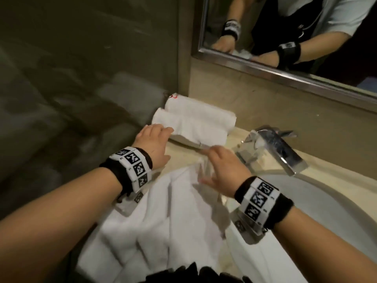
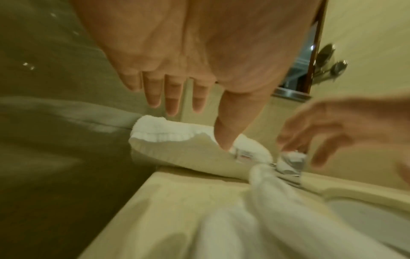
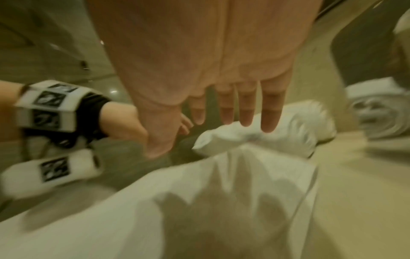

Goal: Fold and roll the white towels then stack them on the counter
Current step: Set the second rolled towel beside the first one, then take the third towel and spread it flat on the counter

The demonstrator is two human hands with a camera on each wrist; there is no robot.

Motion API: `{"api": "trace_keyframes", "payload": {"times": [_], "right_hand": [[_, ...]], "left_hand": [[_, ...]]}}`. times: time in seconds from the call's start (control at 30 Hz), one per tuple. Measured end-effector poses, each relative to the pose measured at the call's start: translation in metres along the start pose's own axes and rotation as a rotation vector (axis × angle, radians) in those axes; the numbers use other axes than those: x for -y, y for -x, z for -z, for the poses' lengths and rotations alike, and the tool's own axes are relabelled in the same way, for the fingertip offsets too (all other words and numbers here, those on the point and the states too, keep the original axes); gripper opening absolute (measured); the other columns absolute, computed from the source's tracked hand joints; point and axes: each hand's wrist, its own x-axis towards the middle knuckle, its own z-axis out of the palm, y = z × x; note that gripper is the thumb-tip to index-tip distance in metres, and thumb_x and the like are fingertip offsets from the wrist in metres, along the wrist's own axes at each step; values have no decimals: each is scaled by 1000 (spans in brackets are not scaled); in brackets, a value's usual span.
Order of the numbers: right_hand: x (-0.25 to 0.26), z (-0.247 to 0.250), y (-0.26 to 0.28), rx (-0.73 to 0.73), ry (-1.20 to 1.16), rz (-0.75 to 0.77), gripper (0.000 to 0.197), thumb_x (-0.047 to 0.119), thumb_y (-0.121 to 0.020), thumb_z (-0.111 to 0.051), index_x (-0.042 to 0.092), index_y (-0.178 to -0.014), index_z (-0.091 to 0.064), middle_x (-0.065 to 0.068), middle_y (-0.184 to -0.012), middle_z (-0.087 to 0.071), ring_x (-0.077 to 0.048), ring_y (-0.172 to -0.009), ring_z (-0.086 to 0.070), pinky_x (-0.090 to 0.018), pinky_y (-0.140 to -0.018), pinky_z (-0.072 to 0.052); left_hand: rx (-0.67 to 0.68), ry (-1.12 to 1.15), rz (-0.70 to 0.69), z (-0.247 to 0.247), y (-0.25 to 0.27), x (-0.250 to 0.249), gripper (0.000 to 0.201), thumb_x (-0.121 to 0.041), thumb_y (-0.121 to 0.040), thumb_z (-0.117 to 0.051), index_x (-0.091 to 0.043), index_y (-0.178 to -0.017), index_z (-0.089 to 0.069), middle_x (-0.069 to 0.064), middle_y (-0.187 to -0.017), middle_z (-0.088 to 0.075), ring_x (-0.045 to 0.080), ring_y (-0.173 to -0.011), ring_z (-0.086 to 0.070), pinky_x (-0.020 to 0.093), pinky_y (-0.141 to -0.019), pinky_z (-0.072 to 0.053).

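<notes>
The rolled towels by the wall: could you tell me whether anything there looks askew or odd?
The rolled towels lie neatly side by side in the counter's corner. The only untidy thing is the unfolded towel, crumpled and draped over the counter's front edge beside the sink.

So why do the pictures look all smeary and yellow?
Right wrist view: motion blur smears the towel and the left hand. Left wrist view: softer blur, sharpest on the rolls. Head view: dim, yellowish light, glare on the tap.
</notes>
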Motion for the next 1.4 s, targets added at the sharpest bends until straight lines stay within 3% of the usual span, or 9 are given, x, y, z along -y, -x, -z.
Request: {"api": "trace_keyframes", "payload": {"times": [0.13,0.27,0.37,0.5,0.63,0.93,1.2,1.3,1.4], "right_hand": [[34,-48,48,340,87,99,95,61,-66,-65,35,-140,-12,-5,-151,-17,-27,-135,-25,-43,-108,-30],[46,-72,58,273,171,55,76,44,-82,-57,25,-143,-15,-14,-135,-38,-33,-121,-38,-41,-98,-34],[47,-78,66,217,139,70,54,30,-90,-47,13,-138,-27,-16,-124,-48,-33,-113,-46,-39,-89,-39],[47,-75,94,274,105,17,36,27,-94,-40,7,-124,-38,-17,-119,-52,-34,-106,-52,-37,-82,-39],[31,-53,138,232,-73,-35,24,28,-95,-38,7,-104,-45,-12,-99,-57,-29,-85,-55,-30,-71,-36],[-84,55,351,-143,-103,-307,18,35,-95,-38,18,-87,-39,11,-67,-40,-10,-59,-40,-24,-51,-24],[-170,46,545,-241,-176,-916,40,34,-95,-38,3,-120,-44,-19,-112,-58,-24,-88,-51,-28,-71,-31],[-186,26,566,-269,-245,-1053,41,32,-96,-38,0,-122,-42,-23,-119,-56,-34,-105,-54,-30,-74,-33],[-192,17,575,-320,-328,-1099,42,33,-95,-39,3,-123,-44,-20,-122,-56,-33,-109,-53,-30,-78,-35]], "left_hand": [[143,-58,-16,-11,87,9,83,-66,-72,-54,-30,-139,-22,2,-143,-33,24,-135,-28,41,-115,-12],[412,-174,10,-45,178,18,110,-78,-54,-58,-32,-142,-9,6,-149,-19,29,-139,-16,49,-113,-20],[473,-141,94,-71,211,2,110,-63,-61,-67,-29,-144,-4,6,-152,-1,33,-141,1,50,-113,-23],[274,-114,45,-75,222,-26,59,-23,-76,-58,-22,-130,-34,7,-133,-37,32,-123,-30,44,-100,-39],[240,49,88,-80,232,-51,45,-7,-80,-45,-19,-123,-39,7,-128,-47,30,-118,-39,38,-94,-39],[360,455,-329,-50,232,-261,33,-15,-85,-53,-10,-116,-43,14,-114,-58,28,-103,-55,36,-86,-42],[172,134,-740,-78,246,-463,42,-18,-80,-54,-19,-122,-45,8,-128,-47,30,-118,-45,42,-98,-40],[311,205,-959,-94,264,-511,67,-38,-69,-70,-21,-127,-41,8,-126,-49,29,-115,-49,43,-95,-44],[359,54,-921,-116,278,-544,85,-45,-63,-75,-22,-132,-31,10,-130,-45,31,-115,-47,41,-95,-44]]}}
